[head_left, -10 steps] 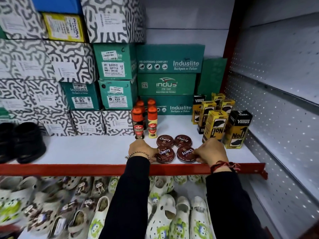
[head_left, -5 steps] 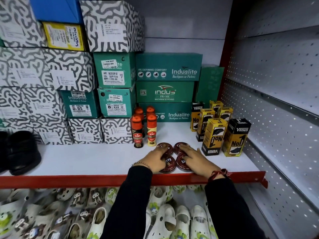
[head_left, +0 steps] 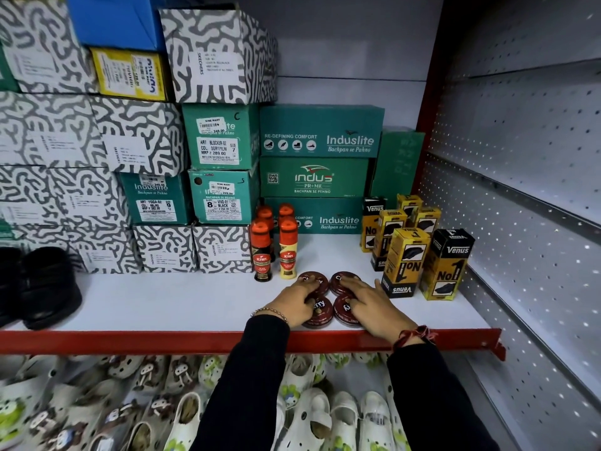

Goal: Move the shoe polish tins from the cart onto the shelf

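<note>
The left hand (head_left: 294, 299) lies palm down with its fingers spread flat across two of the four tins (head_left: 320, 312), gripping nothing; its fingertips reach the back left tin and its palm covers part of the front left one. The right hand (head_left: 369, 304) is spread flat in the same way over the two right tins, pressing on their lids rather than holding them. The four round maroon tins sit closed in a tight two-by-two cluster near the front of the white shelf (head_left: 162, 304), just behind its red edge (head_left: 130, 341). Just behind the tins stand four orange-capped bottles (head_left: 287, 252), upright, in two rows. To the right of the tins stands a group of yellow and black cartons (head_left: 406, 265), closed and upright, the nearest just beside the right hand's thumb. Behind the bottles, green shoeboxes (head_left: 320, 131) are stacked against the back wall, all shut, so their contents cannot be seen. Left of them rise stacks of grey and white patterned boxes (head_left: 136, 138), with a yellow box (head_left: 130, 74) and a blue box (head_left: 113, 19) near the top. At the far left of the shelf sits a black shoe (head_left: 48, 284). Below the shelf lie many white clogs (head_left: 312, 428), loosely heaped.
</note>
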Demonstrator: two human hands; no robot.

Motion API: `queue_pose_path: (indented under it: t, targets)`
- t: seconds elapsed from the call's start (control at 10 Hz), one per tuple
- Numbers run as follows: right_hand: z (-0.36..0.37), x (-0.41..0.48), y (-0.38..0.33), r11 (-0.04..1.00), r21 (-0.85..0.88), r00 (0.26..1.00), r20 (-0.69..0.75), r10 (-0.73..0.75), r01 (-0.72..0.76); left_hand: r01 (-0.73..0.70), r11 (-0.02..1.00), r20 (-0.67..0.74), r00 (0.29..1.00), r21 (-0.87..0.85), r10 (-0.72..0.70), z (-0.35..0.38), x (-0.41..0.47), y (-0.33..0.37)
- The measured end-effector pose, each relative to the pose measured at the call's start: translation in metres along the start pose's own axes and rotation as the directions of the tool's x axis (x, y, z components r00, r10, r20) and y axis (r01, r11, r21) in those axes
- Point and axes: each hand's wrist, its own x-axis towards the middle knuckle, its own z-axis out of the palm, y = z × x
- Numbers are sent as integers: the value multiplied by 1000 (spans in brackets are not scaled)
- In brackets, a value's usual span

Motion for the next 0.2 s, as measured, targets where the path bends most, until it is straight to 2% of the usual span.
queue_pose_path:
  t: [0.1, 0.2]
  targets:
    - [0, -1, -5, 1000, 0, 1000, 2, -9, 9, 9, 1000, 21, 1000, 15, -9, -4, -3, 3]
    - [-9, 2, -9, 999, 13, 998, -50, -28, 29, -16, 1000, -18, 1000, 16, 16, -9, -3, 8]
